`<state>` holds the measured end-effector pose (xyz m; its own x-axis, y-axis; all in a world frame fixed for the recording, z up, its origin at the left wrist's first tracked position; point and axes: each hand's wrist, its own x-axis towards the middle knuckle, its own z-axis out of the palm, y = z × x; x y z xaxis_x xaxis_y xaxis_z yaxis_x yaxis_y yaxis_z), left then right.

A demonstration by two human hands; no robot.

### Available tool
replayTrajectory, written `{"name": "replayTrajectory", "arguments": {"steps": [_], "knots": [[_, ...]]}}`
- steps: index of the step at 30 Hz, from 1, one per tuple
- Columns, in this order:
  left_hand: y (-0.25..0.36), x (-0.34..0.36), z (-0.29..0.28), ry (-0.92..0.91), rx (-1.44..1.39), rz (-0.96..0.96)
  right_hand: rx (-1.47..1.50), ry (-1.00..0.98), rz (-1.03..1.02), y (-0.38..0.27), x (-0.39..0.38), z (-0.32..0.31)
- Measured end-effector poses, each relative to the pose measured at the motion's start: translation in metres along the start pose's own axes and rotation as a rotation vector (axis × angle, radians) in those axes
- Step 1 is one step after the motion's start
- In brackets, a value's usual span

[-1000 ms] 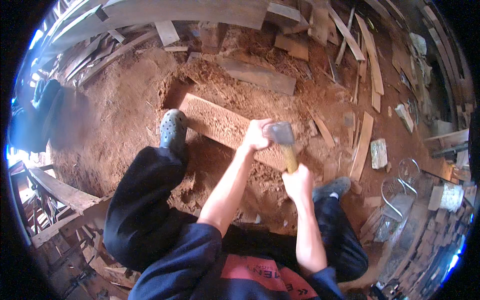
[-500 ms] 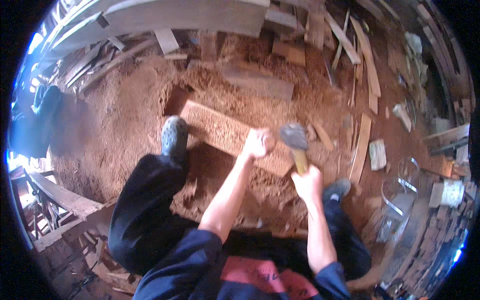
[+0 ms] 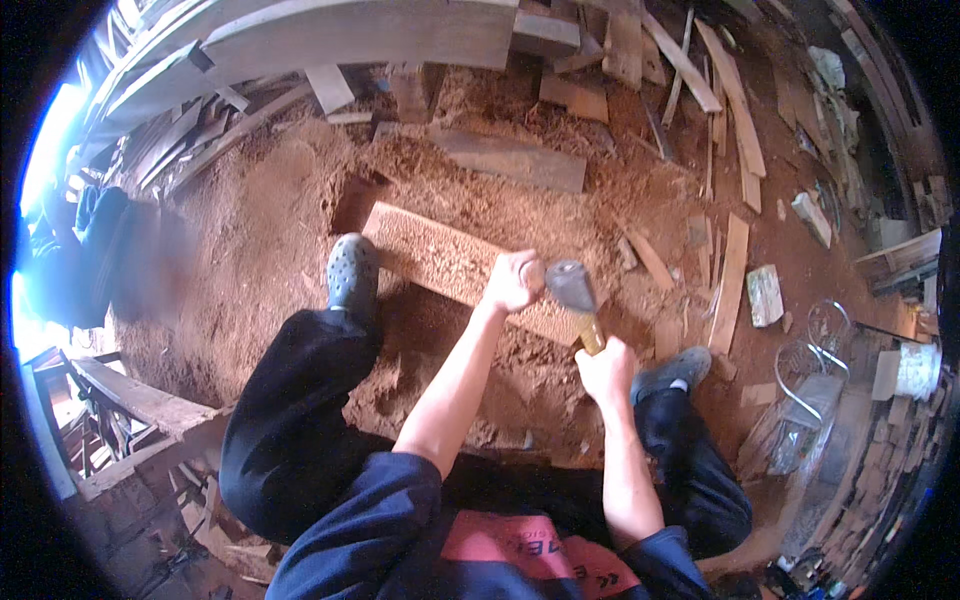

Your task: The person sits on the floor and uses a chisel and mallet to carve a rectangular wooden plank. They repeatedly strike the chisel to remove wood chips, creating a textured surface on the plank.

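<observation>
A long wooden board (image 3: 430, 248) lies slantwise on the sawdust, its top covered in rows of small carved marks. My left hand (image 3: 512, 283) is closed over the board's right half, around what looks like a chisel. Only the round wooden end (image 3: 533, 272) of its handle shows; the blade is hidden. In my right hand (image 3: 606, 370) is the handle of a hammer with a dark metal head (image 3: 571, 287). The hammer head is close to the right of the chisel's end; I cannot tell whether they touch. My left shoe (image 3: 352, 270) is beside the board's left end.
Another flat board (image 3: 515, 162) lies beyond the carved one. Long planks (image 3: 360, 38) cross the far side, and narrow strips (image 3: 730, 282) lie to the right. A white block (image 3: 765, 296) sits near a metal-framed chair (image 3: 808, 400). At the left edge is a blurred blue-clad person (image 3: 95, 260).
The hammer has swung left and slightly down, closer to the chisel's end, and my right hand has shifted a little left. My left hand has barely moved.
</observation>
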<state>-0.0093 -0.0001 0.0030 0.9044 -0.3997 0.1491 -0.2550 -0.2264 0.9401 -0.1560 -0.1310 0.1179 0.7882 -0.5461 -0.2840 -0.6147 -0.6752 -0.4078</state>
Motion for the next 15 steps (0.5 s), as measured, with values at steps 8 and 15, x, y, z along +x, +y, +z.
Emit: {"name": "replayTrajectory", "arguments": {"steps": [8, 15], "knots": [[0.005, 0.006, -0.008, -0.034, -0.076, 0.046, 0.155, -0.159, 0.279, 0.085, -0.005, 0.088], [0.003, 0.022, -0.027, -0.090, -0.021, -0.013, 0.041, -0.364, 0.382, 0.121, 0.005, 0.108]]}}
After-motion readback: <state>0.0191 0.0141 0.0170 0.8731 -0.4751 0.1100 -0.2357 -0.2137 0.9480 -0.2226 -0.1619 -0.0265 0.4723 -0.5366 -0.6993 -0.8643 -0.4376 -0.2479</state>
